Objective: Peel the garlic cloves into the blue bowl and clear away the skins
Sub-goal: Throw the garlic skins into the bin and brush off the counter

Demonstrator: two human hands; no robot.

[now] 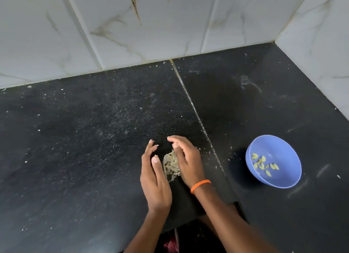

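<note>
Countertop (pixel 75 139): black speckled stone, filling the lower 2 thirds of the frame as I see it; pale crumbs scattered over it, a light seam running from upper centre toward lower right.
Wall tiles (pixel 132 26): white marbled, across the top of the frame and down the right edge.
Left hand (pixel 154 179): lower centre, on edge, fingers straight and loosely apart, palm turned toward the skins; small flakes cling to the fingertips.
Garlic skins (pixel 171 165): 1 small pale heap on the countertop, lower centre, cupped between my 2 hands.
Right hand (pixel 186 158): just right of the heap, fingers relaxed and lightly bent over it, gripping nothing I can see.
Orange wristband (pixel 200 185): on the right wrist.
Blue bowl (pixel 283 179): lower right of the frame, upright, well apart from the hands.
Peeled garlic cloves (pixel 264 165): about 12, lying inside the blue bowl.
</note>
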